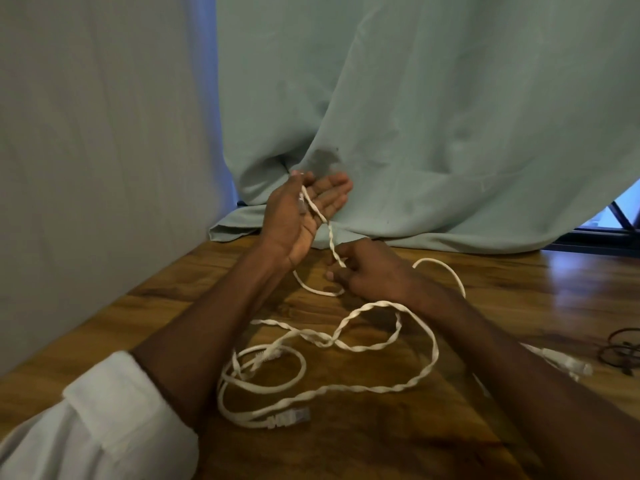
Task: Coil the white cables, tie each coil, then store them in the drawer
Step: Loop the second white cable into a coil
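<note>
The left hand was raised above the bench, palm turned up and fingers nearly straight, with the white cable laid across the palm and its clear plug end resting near the thumb. From there the cable ran down to the right hand, which hovered low over the bench with its fingers curled round the strand. Below the hands, the cable sprawled in loose, twisted loops on the wood, uncoiled, with one plug lying near the front edge. A second plug lay to the right, just beyond the right forearm. Dark ties sat at the far right edge. A pale green cloth hung behind the bench, its hem resting on the wood.
</note>
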